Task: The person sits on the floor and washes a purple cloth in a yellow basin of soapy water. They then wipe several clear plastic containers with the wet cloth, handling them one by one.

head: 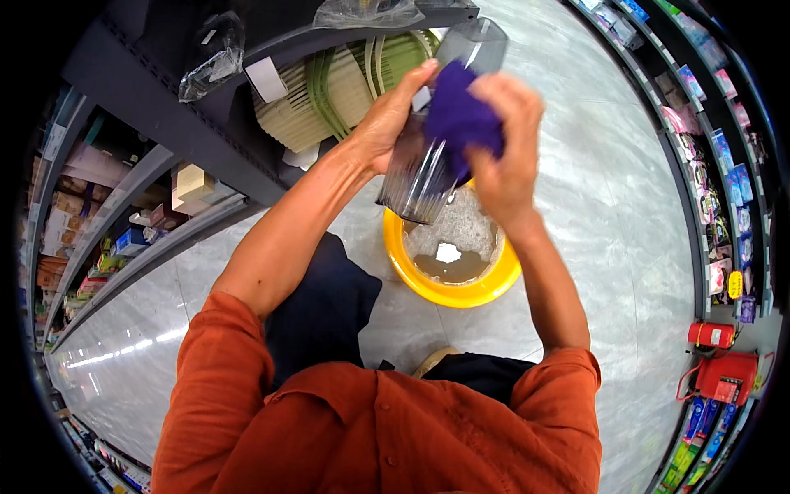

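My left hand grips the side of a long, clear grey plastic container, which is tilted in front of me. A small white label sits near my left thumb. Bunched in my right hand is a purple cloth, pressed against the container's surface; that hand is blurred. Part of the container is hidden behind the cloth. Beneath it, on the floor, stands a yellow basin with murky, sudsy water in it.
Beside my left arm is a dark metal shelf unit, with stacked cream and green plastic baskets on it. Clear plastic wrapping lies on its upper edge. Stocked shelves line the right, near red fire-fighting gear. Grey tile floor runs between.
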{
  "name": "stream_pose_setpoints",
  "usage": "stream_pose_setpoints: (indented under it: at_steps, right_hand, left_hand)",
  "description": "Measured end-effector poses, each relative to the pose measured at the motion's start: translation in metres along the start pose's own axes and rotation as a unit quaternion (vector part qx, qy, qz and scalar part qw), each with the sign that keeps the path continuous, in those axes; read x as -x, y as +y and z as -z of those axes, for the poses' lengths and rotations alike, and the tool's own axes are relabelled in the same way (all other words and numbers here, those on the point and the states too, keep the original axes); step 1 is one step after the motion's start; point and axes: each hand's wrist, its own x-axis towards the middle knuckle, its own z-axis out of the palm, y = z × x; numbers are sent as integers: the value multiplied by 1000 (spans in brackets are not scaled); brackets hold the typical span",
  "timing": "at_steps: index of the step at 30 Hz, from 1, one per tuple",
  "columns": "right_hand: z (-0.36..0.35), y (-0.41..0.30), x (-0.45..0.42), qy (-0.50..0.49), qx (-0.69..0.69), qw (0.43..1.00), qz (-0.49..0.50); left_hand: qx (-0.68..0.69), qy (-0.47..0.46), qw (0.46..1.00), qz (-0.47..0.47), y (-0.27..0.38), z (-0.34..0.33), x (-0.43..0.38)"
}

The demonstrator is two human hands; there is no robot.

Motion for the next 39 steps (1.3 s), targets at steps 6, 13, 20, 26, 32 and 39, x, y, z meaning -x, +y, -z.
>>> stream_pose_setpoints:
  at_steps: [6, 13, 20, 26, 32, 39]
  right_hand:
    - [7, 21, -28, 145, -17, 975, -170]
    - [-11, -27, 5, -23, -58, 998, 16]
    - [-8, 2, -5, 109, -53, 988, -96]
    - [-12, -8, 10, -5, 22, 998, 50]
    - [-21, -9, 11, -65, 38, 985, 157]
    - [14, 35, -31, 60, 129, 989, -36]
  left_hand:
    - [-54, -31, 998, -5, -10, -13, 0]
    - [81, -99, 992, 0, 5, 11, -4]
    - [18, -137, 990, -18, -4, 11, -14]
    - [-11, -169, 985, 18, 7, 10, 1]
    - [-57, -162, 985, -17, -1, 7, -9]
    - [-145, -39, 988, 23, -9, -22, 4]
